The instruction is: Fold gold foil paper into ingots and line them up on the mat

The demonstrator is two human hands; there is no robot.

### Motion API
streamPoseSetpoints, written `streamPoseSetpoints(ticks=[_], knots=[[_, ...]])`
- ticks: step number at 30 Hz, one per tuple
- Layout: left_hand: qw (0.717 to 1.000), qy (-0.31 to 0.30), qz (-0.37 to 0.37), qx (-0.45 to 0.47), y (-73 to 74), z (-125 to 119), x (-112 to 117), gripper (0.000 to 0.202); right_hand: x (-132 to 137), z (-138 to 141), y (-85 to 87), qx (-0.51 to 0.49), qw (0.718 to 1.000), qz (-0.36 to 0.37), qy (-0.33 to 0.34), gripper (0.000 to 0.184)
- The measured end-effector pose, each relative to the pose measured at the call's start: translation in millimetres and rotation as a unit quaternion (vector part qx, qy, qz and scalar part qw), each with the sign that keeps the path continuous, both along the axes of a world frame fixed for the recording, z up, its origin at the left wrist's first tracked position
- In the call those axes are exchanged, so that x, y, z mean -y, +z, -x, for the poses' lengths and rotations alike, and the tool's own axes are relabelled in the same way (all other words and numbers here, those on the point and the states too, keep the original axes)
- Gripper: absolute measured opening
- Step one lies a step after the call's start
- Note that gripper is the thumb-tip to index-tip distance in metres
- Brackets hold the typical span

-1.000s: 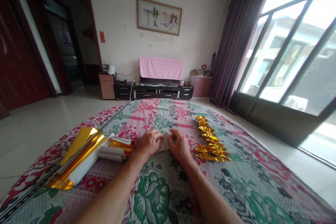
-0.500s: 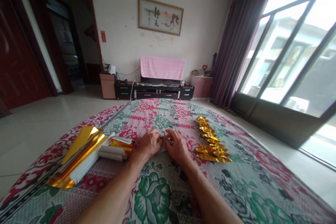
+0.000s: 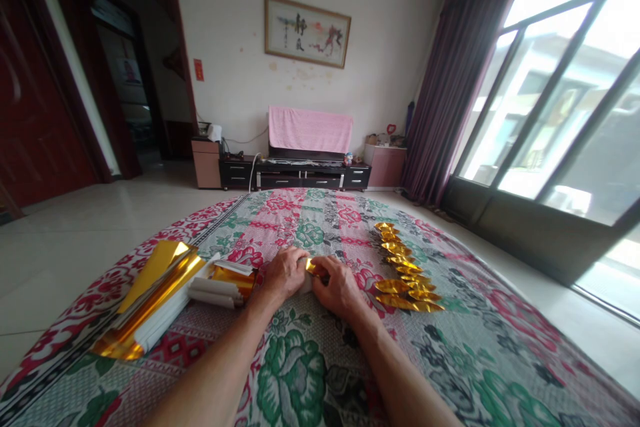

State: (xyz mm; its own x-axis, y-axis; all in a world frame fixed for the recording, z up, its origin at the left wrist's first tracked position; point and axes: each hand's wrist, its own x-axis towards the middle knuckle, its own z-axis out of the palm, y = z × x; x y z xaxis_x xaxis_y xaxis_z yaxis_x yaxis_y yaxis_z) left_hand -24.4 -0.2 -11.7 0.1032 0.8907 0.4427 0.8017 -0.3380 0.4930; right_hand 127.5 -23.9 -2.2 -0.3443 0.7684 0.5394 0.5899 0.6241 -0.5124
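Note:
My left hand point(image 3: 283, 275) and my right hand point(image 3: 338, 285) meet knuckle to knuckle on the flowered cloth point(image 3: 310, 373), both closed on a small piece of gold foil paper point(image 3: 311, 267) pinched between the fingertips. Only a gold edge and a bit of white backing show between the fingers. Left of my hands lies a stack of gold foil sheets point(image 3: 150, 297) with rolled white-backed pieces point(image 3: 215, 291) beside it. To the right of my right hand runs a row of several folded gold paper shapes point(image 3: 405, 270).
The cloth covers a low surface above a tiled floor point(image 3: 65, 247). A dark TV cabinet point(image 3: 300, 177) with a pink towel point(image 3: 310, 130) stands at the far wall. Large windows point(image 3: 560, 113) and a purple curtain point(image 3: 445, 73) fill the right side; a dark doorway point(image 3: 120, 93) is at left.
My hands have drawn closer together over the paper. The white piece seen earlier between them is now folded so that a gold edge shows at the fingertips.

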Motion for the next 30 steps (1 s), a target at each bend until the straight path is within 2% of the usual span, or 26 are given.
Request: streamPoseSetpoints(ticks=[4, 9, 20, 25, 30], knots=[[1.0, 0.002, -0.005, 0.014, -0.1, 0.8, -2.0, 0.029, -0.3, -0.6, -0.9, 0.012, 1.0, -0.002, 0.011, 0.026], [1.0, -0.003, 0.008, -0.025, 1.1, -0.6, 0.9, 0.026, 2.6, -2.1, 1.4, 0.03, 0.999, 0.0, 0.032, 0.02], [0.999, -0.009, 0.001, -0.033, -2.0, 0.3, -1.5, 0.026, 13.3, -11.0, 8.1, 0.034, 0.996, 0.007, 0.083, 0.034], [0.999, -0.016, 0.004, -0.032, -0.5, 0.2, -2.0, 0.026, 14.0, -8.8, 3.5, 0.024, 0.997, -0.018, 0.065, 0.024], [0.999, -0.02, -0.014, -0.038, -2.3, 1.5, -2.1, 0.024, 14.5, -6.0, 0.8, 0.048, 0.997, -0.035, 0.057, 0.024]])
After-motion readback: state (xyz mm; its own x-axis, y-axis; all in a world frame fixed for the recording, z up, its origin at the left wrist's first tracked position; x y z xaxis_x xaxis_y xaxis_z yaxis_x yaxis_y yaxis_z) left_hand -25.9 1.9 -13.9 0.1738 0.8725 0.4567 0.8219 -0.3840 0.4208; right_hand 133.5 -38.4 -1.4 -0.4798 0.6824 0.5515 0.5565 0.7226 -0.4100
